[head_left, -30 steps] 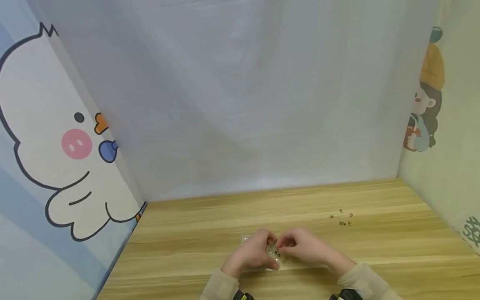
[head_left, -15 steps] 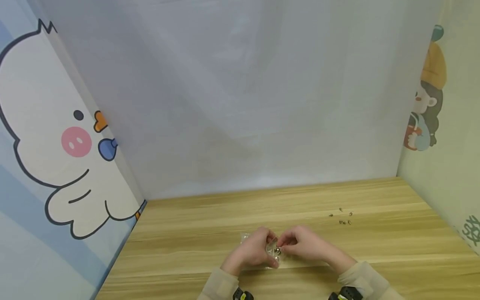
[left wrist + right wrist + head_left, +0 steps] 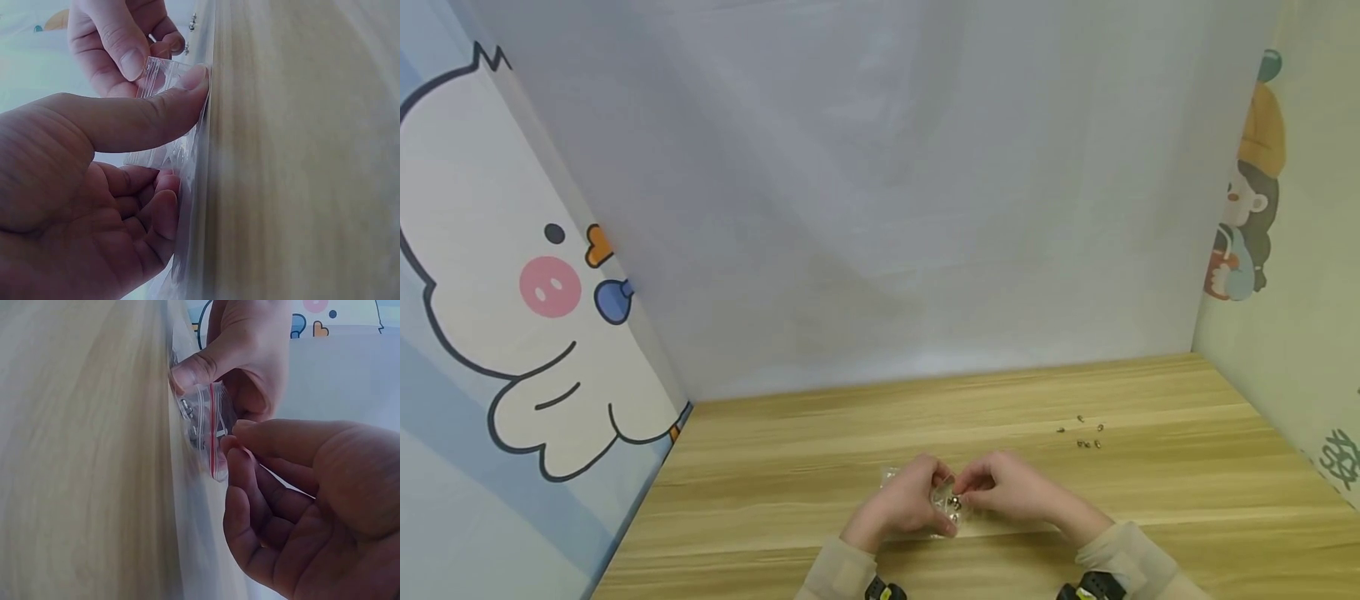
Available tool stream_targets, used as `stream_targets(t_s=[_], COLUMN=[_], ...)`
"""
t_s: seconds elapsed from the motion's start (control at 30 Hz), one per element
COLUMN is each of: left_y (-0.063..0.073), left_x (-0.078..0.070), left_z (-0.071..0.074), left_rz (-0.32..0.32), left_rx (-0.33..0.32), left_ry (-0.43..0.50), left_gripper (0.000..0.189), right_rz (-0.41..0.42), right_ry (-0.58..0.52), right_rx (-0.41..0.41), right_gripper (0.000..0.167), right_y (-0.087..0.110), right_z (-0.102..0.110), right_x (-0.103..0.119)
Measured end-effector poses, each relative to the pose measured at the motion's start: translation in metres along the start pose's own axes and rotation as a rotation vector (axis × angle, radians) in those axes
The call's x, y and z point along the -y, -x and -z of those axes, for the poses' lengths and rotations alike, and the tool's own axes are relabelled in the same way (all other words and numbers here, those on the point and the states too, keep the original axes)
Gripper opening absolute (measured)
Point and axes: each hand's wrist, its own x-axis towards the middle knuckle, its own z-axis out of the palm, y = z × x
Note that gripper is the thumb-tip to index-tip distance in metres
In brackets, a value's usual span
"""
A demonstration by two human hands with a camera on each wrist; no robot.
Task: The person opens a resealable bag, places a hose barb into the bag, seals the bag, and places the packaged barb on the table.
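A small clear zip-lock bag [image 3: 212, 434] with a red stripe along its mouth lies low over the table between the hands. Shiny small metal pieces [image 3: 189, 412] show through its plastic. My left hand [image 3: 910, 500] grips the bag, its thumb pressed on the near side and its other fingers behind, as the left wrist view shows. At the bag's mouth, my right hand [image 3: 1011, 490] pinches the edge between thumb and forefinger, its other fingers curled. Whether a metal piece is also between those fingertips, I cannot tell.
Several small metal pieces [image 3: 1086, 444] lie loose on the wood-grain table [image 3: 775, 467], beyond the right hand. A pale curtain [image 3: 925, 208] hangs behind the table's far edge. Cartoon-printed panels [image 3: 512, 275] stand at both sides.
Both hands stay nearly in place at the bag. Shiny metal pieces near its mouth show more plainly now. The loose pieces on the table lie as before.
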Motion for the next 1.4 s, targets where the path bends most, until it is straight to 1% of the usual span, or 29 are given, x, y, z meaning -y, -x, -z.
stream_targets(t_s=[0.17, 0.33, 0.5, 0.63, 0.77, 0.93, 1.07, 1.2, 1.4], left_y=[0.0, 0.002, 0.001, 0.001, 0.002, 0.002, 0.002, 0.001, 0.002], left_x=[-0.001, -0.001, 0.0, 0.001, 0.0, 0.0, 0.001, 0.001, 0.0], left_z=[0.0, 0.0, -0.001, -0.001, -0.002, -0.003, -0.003, -0.003, -0.003], left_rz=[-0.01, -0.005, 0.0, 0.002, 0.0, -0.005, -0.002, 0.002, 0.009], left_rx=[-0.01, -0.015, -0.016, -0.021, -0.025, -0.031, -0.033, -0.036, -0.034], left_ry=[-0.005, -0.016, -0.023, -0.028, -0.025, -0.024, -0.021, -0.027, -0.022], left_gripper=[0.061, 0.062, 0.063, 0.063, 0.063, 0.063, 0.063, 0.064, 0.065], right_rz=[-0.013, -0.018, -0.031, -0.055, -0.092, -0.132, -0.159, -0.19, -0.242], right_ry=[-0.005, -0.022, -0.046, -0.052, -0.035, 0.045, 0.106, 0.164, 0.196], right_rx=[0.012, 0.021, 0.012, -0.009, -0.063, -0.154, -0.21, -0.242, -0.268], right_gripper=[0.008, 0.009, 0.015, 0.019, 0.021, 0.021, 0.019, 0.019, 0.021], right_y=[0.001, 0.003, 0.006, 0.012, 0.02, 0.032, 0.042, 0.054, 0.071], right_z=[0.001, 0.002, 0.01, 0.025, 0.047, 0.076, 0.095, 0.112, 0.131], right_x=[0.0, -0.003, -0.008, -0.016, -0.026, -0.043, -0.057, -0.069, -0.078])
